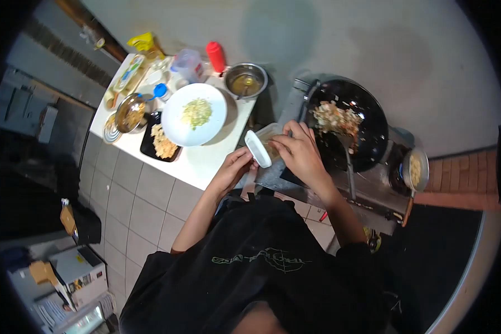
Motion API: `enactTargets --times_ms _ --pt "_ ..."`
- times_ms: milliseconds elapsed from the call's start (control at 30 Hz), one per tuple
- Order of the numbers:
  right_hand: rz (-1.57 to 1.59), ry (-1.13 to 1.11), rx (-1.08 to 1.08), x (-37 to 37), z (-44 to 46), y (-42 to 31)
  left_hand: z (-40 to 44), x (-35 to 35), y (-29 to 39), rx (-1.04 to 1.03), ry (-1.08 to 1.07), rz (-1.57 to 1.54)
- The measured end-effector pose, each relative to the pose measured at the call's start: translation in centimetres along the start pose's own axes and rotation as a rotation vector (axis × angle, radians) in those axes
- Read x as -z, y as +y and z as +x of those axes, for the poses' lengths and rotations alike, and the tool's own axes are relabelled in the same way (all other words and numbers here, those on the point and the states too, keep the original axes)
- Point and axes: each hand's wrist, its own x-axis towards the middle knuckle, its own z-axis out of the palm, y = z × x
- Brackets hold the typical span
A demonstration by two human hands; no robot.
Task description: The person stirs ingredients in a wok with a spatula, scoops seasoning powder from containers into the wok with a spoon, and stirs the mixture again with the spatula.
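Observation:
My left hand grips a small white plastic lid by its lower edge, tilted up on its side. Just behind it is a clear plastic container, whose contents I cannot make out. My right hand is over that container with fingers drawn together in a pinch; what they hold, if anything, is hidden. To the right of my right hand, a black wok holds a chopped, browned food mixture. A metal ladle rests in the wok, its handle pointing toward me.
On the white table stand a white plate of chopped greens, a black tray of food, metal bowls, a red squeeze bottle and a clear jug. A small pan sits on a burner at the right.

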Motion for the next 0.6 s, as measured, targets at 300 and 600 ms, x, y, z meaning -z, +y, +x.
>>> enactTargets --times_ms 300,600 --pt "0.206 0.239 -0.195 -3.3 4.1 -1.9 -4.6 11.5 5.6 -0.157 0.453 -0.101" --pt "0.375 0.119 -0.596 -16.5 6.9 -8.1 -4.8 35.4 21.0 -0.262 0.612 0.082"
